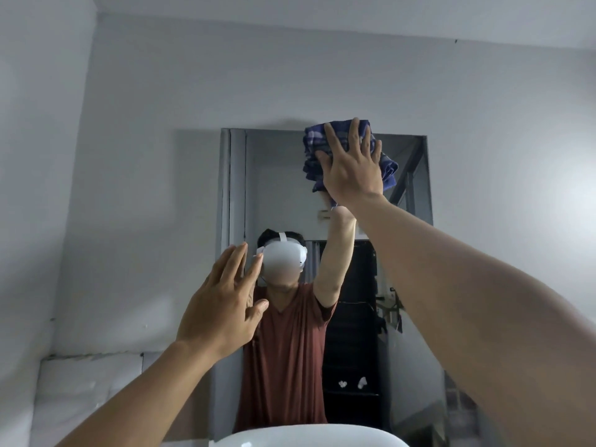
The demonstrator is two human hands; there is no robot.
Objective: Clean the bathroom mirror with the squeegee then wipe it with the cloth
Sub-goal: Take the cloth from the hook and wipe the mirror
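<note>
The bathroom mirror [277, 188] hangs on the grey wall straight ahead. A blue checked cloth [314, 146] is pressed flat against the mirror's top edge, near the upper right corner. My right hand [353, 166] lies on the cloth with its fingers spread, arm stretched up. Lower down, my left hand [222, 304] is raised by the mirror's left edge, fingers apart and empty. No squeegee is in view. The mirror reflects a person in a dark red shirt with a white headset.
A white basin rim [309, 438] curves along the bottom edge. A white tiled ledge [84, 382] runs along the wall at the lower left. Bare grey wall surrounds the mirror on both sides and above.
</note>
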